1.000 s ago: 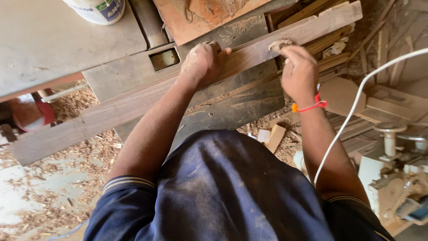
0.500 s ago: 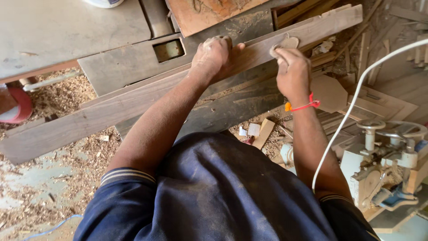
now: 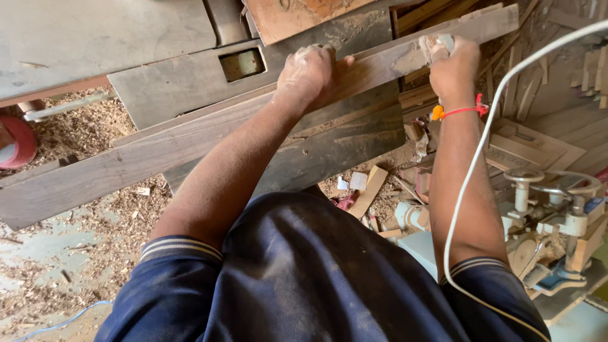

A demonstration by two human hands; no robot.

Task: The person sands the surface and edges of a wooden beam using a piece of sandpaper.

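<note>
A long dark wooden plank (image 3: 158, 149) lies slanted across a grey metal machine table (image 3: 171, 82), from lower left to upper right. My left hand (image 3: 310, 69) presses down on the plank's upper edge near its middle, fingers curled over it. My right hand (image 3: 453, 66), with a red thread at the wrist, is closed on a small pale pad (image 3: 437, 43) pressed against the plank near its right end. A pale smear (image 3: 408, 60) marks the wood just left of that hand.
Sawdust and wood offcuts (image 3: 370, 187) cover the floor. A white cable (image 3: 500, 145) hangs past my right arm. A pale machine with handwheels (image 3: 551, 209) stands at the right. Stacked wood strips (image 3: 557, 126) lie beyond it. A red object (image 3: 16, 142) sits at the left edge.
My right hand has slid with the pad along the plank toward its right end, leaving a pale smear behind. The left hand stays in place on the plank.
</note>
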